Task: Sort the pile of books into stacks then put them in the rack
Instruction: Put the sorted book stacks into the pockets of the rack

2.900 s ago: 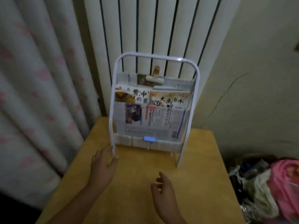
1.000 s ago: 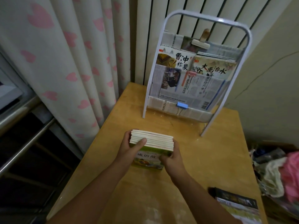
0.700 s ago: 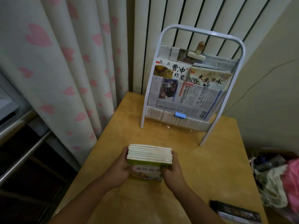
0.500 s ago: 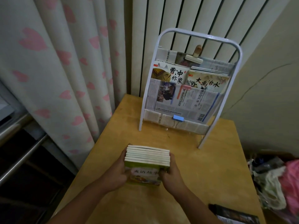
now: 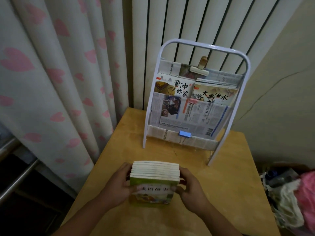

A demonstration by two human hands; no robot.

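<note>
A person stands at a small wooden table and holds a stack of thin books between both hands, just above or on the tabletop; which one is unclear. The left hand wraps the stack's left edge and the right hand wraps the right edge, fingers curled around the sides and thumbs on the front cover. The stack sits near the table's front, well apart from the white metal rack at the back.

The books are many, slim and probably slick. If the squeeze loosens while lifting them toward the rack, the middle ones could slide out and fan across the table. The rack's pockets look lined with newspaper held by clips, so a heavy stack pushed in carelessly might tear the paper or tip the light frame.

Two covers already in the rack read 曹冲称象 and 大禹治水. The held stack's green cover shows blurred characters, possibly 成语故事.
</note>
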